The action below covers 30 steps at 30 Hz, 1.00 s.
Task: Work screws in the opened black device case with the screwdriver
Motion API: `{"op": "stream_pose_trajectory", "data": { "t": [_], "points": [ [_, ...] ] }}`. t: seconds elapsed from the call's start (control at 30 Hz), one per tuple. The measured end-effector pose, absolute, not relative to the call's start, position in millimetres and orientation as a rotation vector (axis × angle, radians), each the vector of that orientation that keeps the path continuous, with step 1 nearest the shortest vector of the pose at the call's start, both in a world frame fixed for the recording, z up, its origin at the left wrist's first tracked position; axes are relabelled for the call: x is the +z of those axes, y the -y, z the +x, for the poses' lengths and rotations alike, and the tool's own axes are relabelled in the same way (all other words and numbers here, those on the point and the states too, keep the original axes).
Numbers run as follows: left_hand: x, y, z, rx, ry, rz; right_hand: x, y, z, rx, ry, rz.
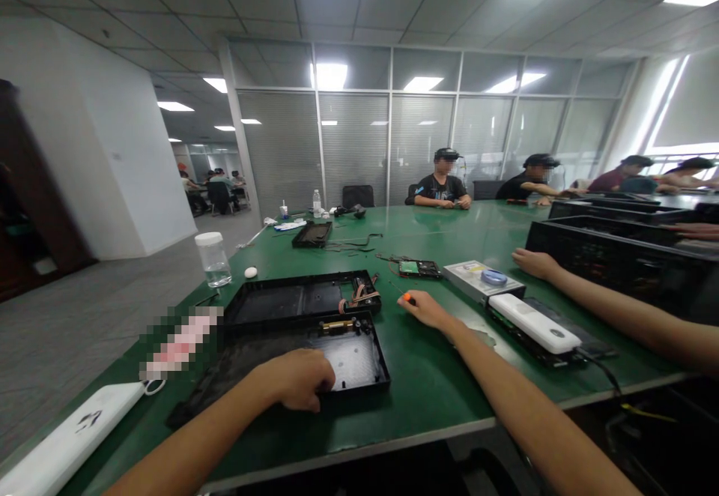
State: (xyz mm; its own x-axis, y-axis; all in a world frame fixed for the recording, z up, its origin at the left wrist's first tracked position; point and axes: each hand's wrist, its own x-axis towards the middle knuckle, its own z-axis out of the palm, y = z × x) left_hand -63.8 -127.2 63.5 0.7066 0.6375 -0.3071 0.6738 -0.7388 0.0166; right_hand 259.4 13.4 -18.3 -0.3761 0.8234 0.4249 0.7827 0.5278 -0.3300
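1. Black shell point(356, 357): lying flat and open side up on the counter point(427, 398), straight ahead of the body and a little left. Long axis running roughly left to right, long near wall toward the body. Brass-coloured piece point(337, 326) inside, by the far wall toward the right end.

2. Left hand point(303, 377): nearer of the two hands, set over the near wall toward the shell's right end. Curled at the fingers; cannot tell whether pinching the wall, some small part or nothing.

3. Right hand point(425, 309): out past the shell's right end, clear of it and farther from the body. Closed round an orange-ended screwdriver point(409, 298), thin shaft pointing away and leftward.

4. Second black shell point(281, 299): just behind the first, long sides about parallel. Ribbon wires point(362, 297) bunched at its right end, near the screwdriver's shaft.

5. Farther right: silver drive point(472, 275) with a blue round object point(493, 277) on top, white device point(531, 322) just in front. Beyond, a co-worker's hand point(533, 262) beside a dark case point(567, 247).
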Motion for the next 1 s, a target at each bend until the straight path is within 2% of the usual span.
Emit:
{"op": "stream_pose_trajectory", "data": {
  "t": [0.13,0.27,0.4,0.57,1.0],
  "points": [
    [69.7,86.7,-44.9,-0.419,-0.96,2.59,-24.3,-10.7,240.9,0.212,2.209,-1.23],
    [57.4,47.7,-11.6,-0.093,-0.905,2.915,-21.3,-8.4,241.9,0.225,2.178,-1.23],
    [29.9,21.8,6.5,0.048,-0.96,3.175,-18.9,-10.5,251.4,0.21,2.134,-1.273],
    [10.7,12.6,-0.7,0.141,-0.888,3.236,-20.8,-14.4,252.9,0.23,2.132,-1.288],
    [16.1,17.5,-10.7,0.223,-0.695,3.1,-22.1,-10.9,248.0,0.212,2.16,-1.268]
  ]
}}
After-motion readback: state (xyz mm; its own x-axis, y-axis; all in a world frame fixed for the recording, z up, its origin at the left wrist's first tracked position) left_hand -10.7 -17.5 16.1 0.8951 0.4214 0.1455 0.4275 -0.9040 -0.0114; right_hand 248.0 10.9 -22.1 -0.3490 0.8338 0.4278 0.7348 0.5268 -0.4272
